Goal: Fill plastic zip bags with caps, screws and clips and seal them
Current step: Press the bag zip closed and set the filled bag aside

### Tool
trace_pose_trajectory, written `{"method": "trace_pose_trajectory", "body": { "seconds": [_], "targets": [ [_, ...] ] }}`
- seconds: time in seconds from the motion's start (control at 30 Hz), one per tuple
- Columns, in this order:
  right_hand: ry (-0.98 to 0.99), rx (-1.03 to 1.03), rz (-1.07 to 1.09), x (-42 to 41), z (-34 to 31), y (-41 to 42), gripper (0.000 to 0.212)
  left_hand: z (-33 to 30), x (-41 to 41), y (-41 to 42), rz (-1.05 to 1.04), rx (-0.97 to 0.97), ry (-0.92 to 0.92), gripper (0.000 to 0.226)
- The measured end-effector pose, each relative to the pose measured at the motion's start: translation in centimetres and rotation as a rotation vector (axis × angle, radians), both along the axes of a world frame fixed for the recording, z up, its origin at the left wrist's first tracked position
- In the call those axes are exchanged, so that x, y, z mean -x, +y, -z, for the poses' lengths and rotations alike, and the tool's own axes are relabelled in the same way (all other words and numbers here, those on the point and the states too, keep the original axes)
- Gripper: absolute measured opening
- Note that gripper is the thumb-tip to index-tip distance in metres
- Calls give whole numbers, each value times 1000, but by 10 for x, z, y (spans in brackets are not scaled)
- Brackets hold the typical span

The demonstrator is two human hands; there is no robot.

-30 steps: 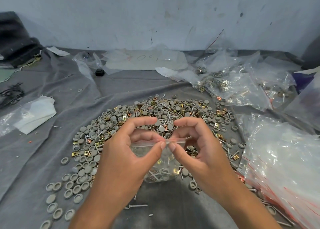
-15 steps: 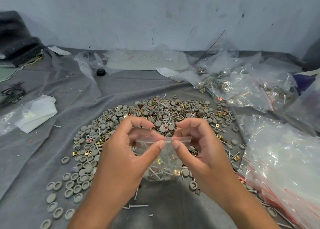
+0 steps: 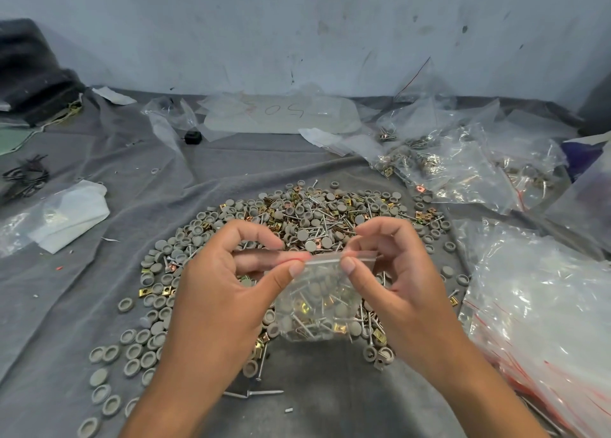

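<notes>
A small clear zip bag (image 3: 319, 300) holding grey caps, screws and brass clips hangs between my hands above the grey cloth. My left hand (image 3: 228, 292) pinches the bag's zip strip at its left end between thumb and fingers. My right hand (image 3: 393, 285) pinches the same strip further right, its thumb on the front. Behind and around the bag spreads a loose pile of caps, screws and clips (image 3: 297, 216). Whether the zip is closed along its full length I cannot tell.
A heap of empty red-striped zip bags (image 3: 542, 308) lies at the right. Filled bags (image 3: 439, 163) lie at the back right. A folded plastic bag (image 3: 62, 216) sits at the left, a small black object (image 3: 192, 137) near the back, a wall behind.
The bag has shifted a little to the right and my thumbs have moved slightly apart along the zip strip. Both hands keep pinching it.
</notes>
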State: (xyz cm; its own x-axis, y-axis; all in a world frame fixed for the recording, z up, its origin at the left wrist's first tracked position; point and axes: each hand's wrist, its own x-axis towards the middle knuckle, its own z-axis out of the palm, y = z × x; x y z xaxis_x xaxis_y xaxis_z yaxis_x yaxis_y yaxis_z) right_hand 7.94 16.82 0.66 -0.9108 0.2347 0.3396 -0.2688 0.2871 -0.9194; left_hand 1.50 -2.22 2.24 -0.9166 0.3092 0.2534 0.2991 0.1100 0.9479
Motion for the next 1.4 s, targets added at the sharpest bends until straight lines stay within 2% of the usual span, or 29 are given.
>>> {"method": "trace_pose_trajectory", "body": {
  "seconds": [0.17, 0.3, 0.47, 0.67, 0.83, 1.0, 1.13, 1.27, 1.33, 1.4],
  "targets": [
    [7, -8, 13, 0, -1, 1, 24, 0, 0, 1, 12, -12, 22, 27],
    [-8, 31, 21, 0, -2, 5, 26, -2, 2, 0, 97, 12, -11, 40],
    [16, 3, -59, -1, -8, 1, 41, 0, -1, 0, 99, 74, 59, 40],
    [15, 26, -73, -1, -8, -1, 33, 1, -4, 3, 51, 78, 88, 32],
    [59, -75, -32, 0, -19, -1, 29, 1, -5, 6, 2, 78, 111, 29],
    [-108, -43, -45, 28, -49, 22, 28, 2, 1, 3, -135, 90, 128, 33],
    [-124, -74, 158, 72, -86, 75, 24, 3, 6, 1, -177, 117, 109, 42],
    [-40, 82, 524, 109, -116, 149, 19, 0, 0, 5, -192, 251, 148, 47],
    [-119, 127, 651, 107, -112, 186, 17, -3, -2, 6, -201, 282, 153, 50],
    [-310, 66, 672, 89, -96, 213, 19, -4, -3, 6, -201, 268, 156, 54]
  ]
}}
